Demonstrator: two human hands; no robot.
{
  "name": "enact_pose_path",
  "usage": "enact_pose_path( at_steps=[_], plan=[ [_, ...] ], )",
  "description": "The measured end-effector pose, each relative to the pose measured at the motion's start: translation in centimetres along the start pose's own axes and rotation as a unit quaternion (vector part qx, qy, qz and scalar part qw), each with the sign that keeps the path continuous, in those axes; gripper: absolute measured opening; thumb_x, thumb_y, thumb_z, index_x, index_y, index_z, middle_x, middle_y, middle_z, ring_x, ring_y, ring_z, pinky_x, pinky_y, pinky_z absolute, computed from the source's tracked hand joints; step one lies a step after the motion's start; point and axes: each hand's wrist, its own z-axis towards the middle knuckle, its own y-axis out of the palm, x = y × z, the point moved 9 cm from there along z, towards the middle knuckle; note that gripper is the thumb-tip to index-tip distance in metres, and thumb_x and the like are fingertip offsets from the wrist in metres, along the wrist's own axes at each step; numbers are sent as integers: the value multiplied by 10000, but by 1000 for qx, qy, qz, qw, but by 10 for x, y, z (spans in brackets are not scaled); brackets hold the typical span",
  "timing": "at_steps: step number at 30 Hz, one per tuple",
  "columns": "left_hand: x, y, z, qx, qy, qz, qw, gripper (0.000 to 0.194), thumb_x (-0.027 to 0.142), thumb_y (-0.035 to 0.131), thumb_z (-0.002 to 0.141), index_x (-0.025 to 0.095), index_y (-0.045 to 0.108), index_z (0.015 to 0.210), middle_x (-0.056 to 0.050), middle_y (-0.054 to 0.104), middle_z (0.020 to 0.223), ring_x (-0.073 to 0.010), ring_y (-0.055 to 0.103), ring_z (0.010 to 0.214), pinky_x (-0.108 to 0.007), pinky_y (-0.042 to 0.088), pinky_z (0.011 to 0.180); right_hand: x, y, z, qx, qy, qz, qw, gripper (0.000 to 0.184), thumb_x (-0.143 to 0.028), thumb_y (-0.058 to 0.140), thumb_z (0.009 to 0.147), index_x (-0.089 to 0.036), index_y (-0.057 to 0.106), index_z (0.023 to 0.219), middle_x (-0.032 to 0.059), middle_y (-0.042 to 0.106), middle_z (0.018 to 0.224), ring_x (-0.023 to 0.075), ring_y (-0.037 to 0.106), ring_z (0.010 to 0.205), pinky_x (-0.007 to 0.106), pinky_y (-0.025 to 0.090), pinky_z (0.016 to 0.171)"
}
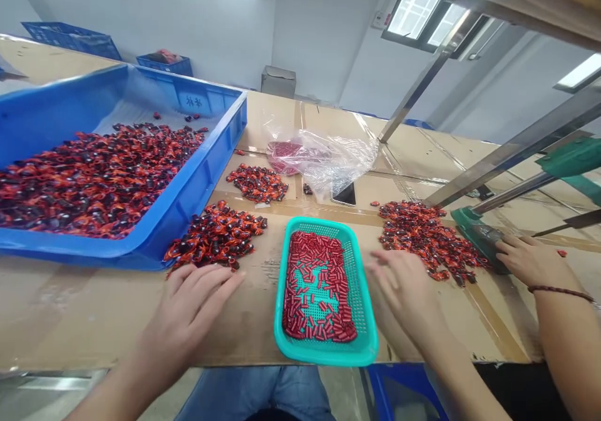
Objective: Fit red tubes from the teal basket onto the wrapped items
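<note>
Left hand (188, 308), loosely spread, by the orange-black pile (221, 236); right hand (407, 286), fingers parted, beside the green basket (280, 289).

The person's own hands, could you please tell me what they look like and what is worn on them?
The left hand and right hand are bare: no glove, ring, watch or sleeve shows. The braided bracelet is on a co-worker.

Red tubes (295, 314) (short, loose) lie in the green basket (326, 353).
</note>
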Motion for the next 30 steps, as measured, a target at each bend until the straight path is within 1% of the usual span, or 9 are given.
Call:
enact_pose_path(
  at_steps=[3,6,12,15,19,24,26,28,30],
  plan=[
    [3,-7,-1,21,-82,-114,990,432,69,441,1036,242,628,1384,-81,690,1259,-222,691,1096,-330,517,999,-67,14,-8,-101,-115,46,987,172,-320,556,1064,-257,710,1105,42,760,1030,224,688,956,338,544,848],
    [13,-13,7,48,-106,-176,977,384,23,467,1012,241,647,1273,-60,631,1189,-160,691,1034,-239,578,917,-101,28,-12,-156,-162,43,973,73,-163,726,932,-219,725,980,30,760,916,231,700,817,342,550,736],
    [16,-10,13,45,-146,-218,964,162,131,588,1008,244,666,1094,-89,601,1223,-184,670,1161,-252,620,950,-107,41,-12,-177,-176,21,968,158,-20,653,857,-175,667,831,63,724,825,234,692,745,337,531,677],
    [18,-6,10,61,-156,-282,945,247,47,573,993,257,646,1099,-56,661,1138,-155,717,1102,-238,629,940,-105,46,-13,-169,-169,20,971,157,-26,592,815,-176,637,803,65,688,746,249,677,713,349,523,664],
    [18,-8,7,143,-201,-385,889,352,-20,619,925,271,580,1120,5,712,1072,-125,787,946,-206,654,873,-102,47,-11,-149,-152,42,976,177,-15,531,780,-176,604,773,81,653,702,274,660,670,392,533,627],
    [29,-9,9,135,-224,-438,860,420,-44,612,894,283,598,1157,15,769,1104,-148,802,997,-214,679,856,-118,15,-5,-131,-145,160,968,148,-94,510,962,-182,627,985,60,690,865,204,699,790,320,599,685],
    [34,-11,8,135,-223,-443,858,446,-59,607,883,286,598,1166,26,780,1100,-133,799,993,-195,671,860,-132,-9,-3,-106,-142,291,940,168,-124,522,1016,-224,624,1106,27,701,938,147,707,842,245,604,726],
    [39,-13,9,141,-217,-438,861,447,-73,607,867,277,600,1145,32,787,1082,-116,790,993,-176,652,886,-146,-34,-2,-60,-148,423,892,193,-101,586,1005,-244,628,1128,10,715,967,120,718,865,210,606,765],
    [45,-18,13,151,-197,-430,868,425,-76,608,849,259,603,1111,27,787,1042,-114,777,990,-183,637,900,-158,-54,-4,-6,-176,480,859,216,-57,658,957,-216,640,1101,20,734,958,127,730,881,222,613,815]
  ],
)
